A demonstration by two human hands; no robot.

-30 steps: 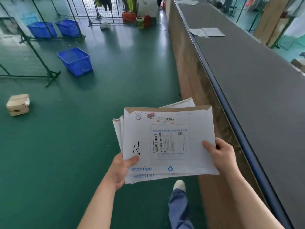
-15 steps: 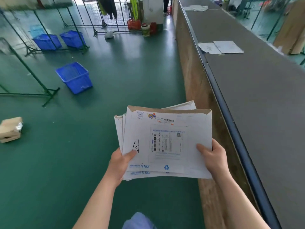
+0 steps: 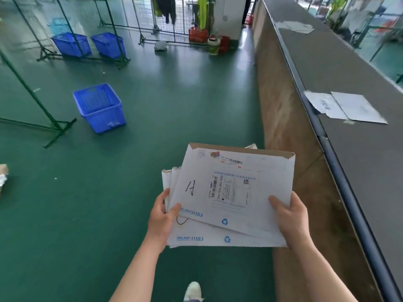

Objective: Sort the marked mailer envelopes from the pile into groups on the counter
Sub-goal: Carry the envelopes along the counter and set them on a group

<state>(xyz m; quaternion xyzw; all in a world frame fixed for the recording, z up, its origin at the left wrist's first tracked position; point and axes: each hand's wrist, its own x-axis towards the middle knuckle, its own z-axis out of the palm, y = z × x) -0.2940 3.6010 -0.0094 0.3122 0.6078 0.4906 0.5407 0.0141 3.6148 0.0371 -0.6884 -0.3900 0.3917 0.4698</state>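
Head view: left hand point(image 3: 161, 216) and right hand point(image 3: 291, 216) grip mailer stack point(image 3: 235, 192); blue basket point(image 3: 99, 107) contents unclear.

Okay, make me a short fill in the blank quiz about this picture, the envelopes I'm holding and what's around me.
1. Both hands hold a stack of ____.
2. The top envelope bears a handwritten mark beside its printed ____.
3. The lone basket on the floor is ____ in colour.
4. Two envelopes lie flat on the grey ____.

Missing words: envelopes; label; blue; counter

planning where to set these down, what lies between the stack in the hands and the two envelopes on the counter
In the head view, between the stack and the two envelopes lie only the counter's brown side panel, its dark edge rail and bare grey counter top.
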